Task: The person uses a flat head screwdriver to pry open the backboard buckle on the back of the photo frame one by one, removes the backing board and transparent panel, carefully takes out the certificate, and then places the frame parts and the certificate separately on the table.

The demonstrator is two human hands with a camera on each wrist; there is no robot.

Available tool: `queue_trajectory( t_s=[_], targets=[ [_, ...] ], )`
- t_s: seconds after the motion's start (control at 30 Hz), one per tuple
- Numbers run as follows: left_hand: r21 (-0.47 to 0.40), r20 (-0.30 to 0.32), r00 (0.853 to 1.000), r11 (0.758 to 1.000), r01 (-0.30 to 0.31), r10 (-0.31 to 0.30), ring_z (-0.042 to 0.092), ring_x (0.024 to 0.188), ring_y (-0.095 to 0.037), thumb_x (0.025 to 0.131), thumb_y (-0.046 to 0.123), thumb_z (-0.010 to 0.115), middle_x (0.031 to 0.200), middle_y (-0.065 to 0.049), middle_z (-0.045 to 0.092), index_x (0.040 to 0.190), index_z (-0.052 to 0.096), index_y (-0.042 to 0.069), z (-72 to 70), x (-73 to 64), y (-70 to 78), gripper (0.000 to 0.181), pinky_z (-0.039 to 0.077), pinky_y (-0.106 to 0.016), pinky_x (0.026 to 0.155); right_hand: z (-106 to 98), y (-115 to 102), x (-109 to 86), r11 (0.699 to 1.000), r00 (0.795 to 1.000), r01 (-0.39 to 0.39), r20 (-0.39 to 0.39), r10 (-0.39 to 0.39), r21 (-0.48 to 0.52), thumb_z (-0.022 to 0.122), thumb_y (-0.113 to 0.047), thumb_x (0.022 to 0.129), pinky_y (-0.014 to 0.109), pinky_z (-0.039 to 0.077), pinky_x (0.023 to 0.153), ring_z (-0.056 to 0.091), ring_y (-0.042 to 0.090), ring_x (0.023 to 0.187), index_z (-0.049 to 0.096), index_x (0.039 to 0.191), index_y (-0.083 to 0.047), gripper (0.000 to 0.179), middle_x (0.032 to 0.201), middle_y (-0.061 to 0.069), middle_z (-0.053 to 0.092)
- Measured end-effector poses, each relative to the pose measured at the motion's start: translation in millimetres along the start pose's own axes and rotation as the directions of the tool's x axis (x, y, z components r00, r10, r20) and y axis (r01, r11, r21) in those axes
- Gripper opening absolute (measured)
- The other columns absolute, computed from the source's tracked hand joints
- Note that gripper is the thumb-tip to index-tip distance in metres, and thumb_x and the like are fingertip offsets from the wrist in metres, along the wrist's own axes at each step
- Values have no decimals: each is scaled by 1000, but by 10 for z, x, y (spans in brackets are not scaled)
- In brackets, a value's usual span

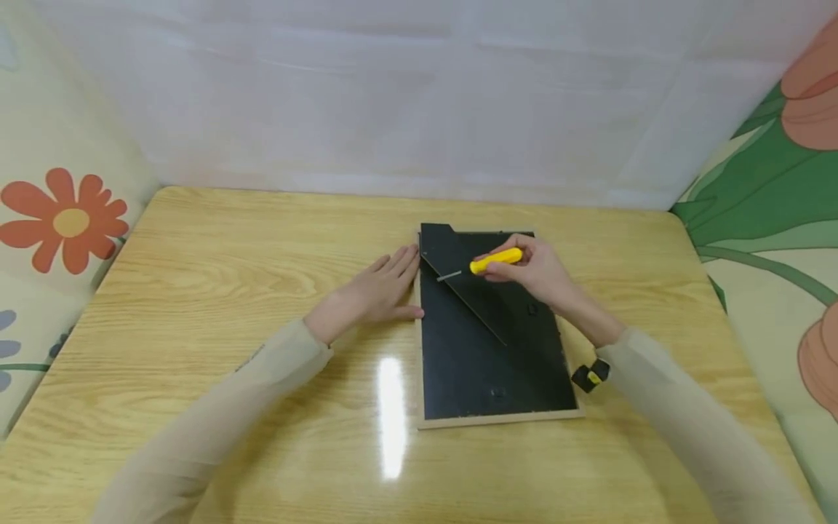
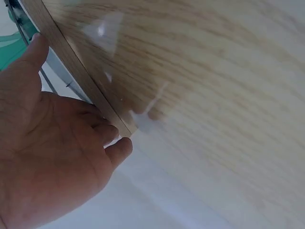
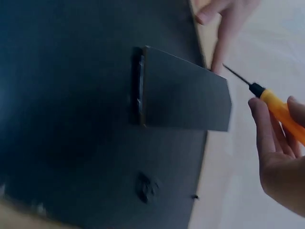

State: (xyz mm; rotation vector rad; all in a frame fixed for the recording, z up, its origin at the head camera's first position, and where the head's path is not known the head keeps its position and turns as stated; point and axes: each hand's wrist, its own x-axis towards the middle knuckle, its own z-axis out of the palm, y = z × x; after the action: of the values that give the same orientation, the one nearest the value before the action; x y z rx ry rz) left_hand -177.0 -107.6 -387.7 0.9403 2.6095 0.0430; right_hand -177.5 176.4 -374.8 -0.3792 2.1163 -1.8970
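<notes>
A picture frame lies face down on the table, its black backing upward and its pale wooden rim showing. From the backing a black stand leg sticks up at a slant. My left hand touches the frame's left edge with fingers fairly straight; the left wrist view shows the palm and fingertips along the wooden rim. In my right hand I hold a yellow-handled screwdriver above the backing. Its thin metal shaft points left, near the stand leg in the head view.
A small black-and-yellow object is by the right sleeve, beside the frame's right edge. The wood-grain table meets a white cloth behind. Flower-patterned panels border both sides.
</notes>
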Motion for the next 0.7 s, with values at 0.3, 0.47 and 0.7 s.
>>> queue_trajectory(
  t_s=[0.3, 0.47, 0.7],
  targets=[
    [45, 48, 999, 999, 6, -8, -4, 145, -34, 90, 67, 46, 157, -22, -9, 151, -2, -3, 5, -16, 22, 105, 7, -45, 117, 215, 188, 124, 994, 994, -105, -23, 105, -12, 66, 4, 87, 38, 57, 78, 70, 28, 90, 56, 104, 12, 21, 110, 28, 63],
    [62, 58, 998, 998, -7, 3, -3, 145, -34, 87, 70, 48, 157, -22, -9, 151, -2, -4, -5, -20, 9, 110, 8, -45, 117, 203, 249, 135, 984, 986, -160, -30, 162, 74, 65, 4, 88, 37, 57, 78, 70, 27, 88, 54, 107, 13, 24, 110, 30, 61],
    [68, 72, 997, 997, -18, 14, -4, 145, -34, 89, 70, 46, 157, -21, -11, 151, -4, -3, -24, -6, -15, 108, 8, -45, 117, 193, 304, 179, 918, 955, -281, -18, 297, 279, 61, 5, 91, 36, 55, 83, 70, 29, 92, 52, 113, 12, 25, 114, 31, 58]
  ],
)
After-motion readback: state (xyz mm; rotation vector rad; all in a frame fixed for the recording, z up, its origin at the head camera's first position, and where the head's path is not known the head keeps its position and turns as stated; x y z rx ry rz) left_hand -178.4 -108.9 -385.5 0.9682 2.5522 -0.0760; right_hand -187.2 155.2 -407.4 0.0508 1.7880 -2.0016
